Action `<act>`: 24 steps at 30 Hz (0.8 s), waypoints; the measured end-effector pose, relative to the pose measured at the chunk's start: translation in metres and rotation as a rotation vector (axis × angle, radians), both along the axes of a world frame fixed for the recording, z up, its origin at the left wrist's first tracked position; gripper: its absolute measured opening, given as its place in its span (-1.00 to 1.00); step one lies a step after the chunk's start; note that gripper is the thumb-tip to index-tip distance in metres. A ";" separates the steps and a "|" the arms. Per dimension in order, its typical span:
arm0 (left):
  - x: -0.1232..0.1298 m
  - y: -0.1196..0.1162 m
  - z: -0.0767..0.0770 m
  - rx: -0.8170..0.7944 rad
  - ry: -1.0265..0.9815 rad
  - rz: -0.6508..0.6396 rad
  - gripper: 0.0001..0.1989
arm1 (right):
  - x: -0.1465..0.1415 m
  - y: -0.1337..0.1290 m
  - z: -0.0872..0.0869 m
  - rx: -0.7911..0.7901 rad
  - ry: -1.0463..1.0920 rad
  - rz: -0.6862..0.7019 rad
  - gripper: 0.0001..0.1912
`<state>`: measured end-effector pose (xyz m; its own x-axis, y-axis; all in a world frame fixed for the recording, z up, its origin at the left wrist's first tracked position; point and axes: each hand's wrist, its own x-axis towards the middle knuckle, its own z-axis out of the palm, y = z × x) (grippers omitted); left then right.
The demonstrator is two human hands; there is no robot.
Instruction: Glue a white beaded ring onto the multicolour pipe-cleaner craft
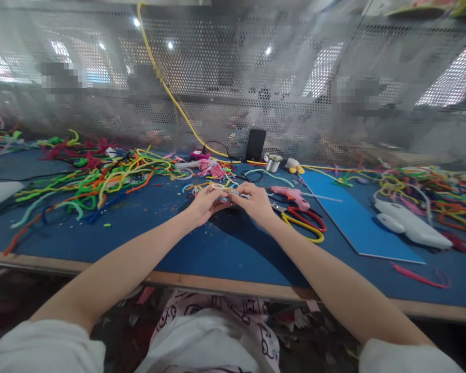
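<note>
My left hand and my right hand meet above the middle of the blue table. The fingers of both are pinched together around something small, which is mostly hidden between the fingertips and too small to name. Just beyond the fingertips lie short pieces of coloured fuzzy stems. Close to my right hand, on its right, are a pink glue gun and scissors with red and yellow handles.
Tangled coloured stems cover the back left, with another heap at right. A blue board lies right, beside a white device. A black phone and wire spool stand before a perforated metal screen.
</note>
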<state>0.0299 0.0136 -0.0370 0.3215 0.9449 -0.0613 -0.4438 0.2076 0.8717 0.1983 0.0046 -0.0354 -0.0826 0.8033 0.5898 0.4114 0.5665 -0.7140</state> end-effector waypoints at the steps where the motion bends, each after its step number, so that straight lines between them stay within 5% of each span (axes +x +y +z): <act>1: 0.000 0.000 0.000 0.002 -0.001 0.000 -0.80 | 0.000 -0.001 0.001 -0.005 -0.005 0.004 -0.82; 24: 0.002 -0.002 0.000 -0.024 0.003 0.030 -0.83 | -0.002 -0.006 0.006 -0.051 -0.012 -0.011 -0.82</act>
<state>0.0318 0.0120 -0.0369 0.2930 0.9523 -0.0848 -0.4472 0.2149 0.8682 0.1963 -0.0019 -0.0298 -0.0800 0.8331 0.5473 0.4261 0.5250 -0.7368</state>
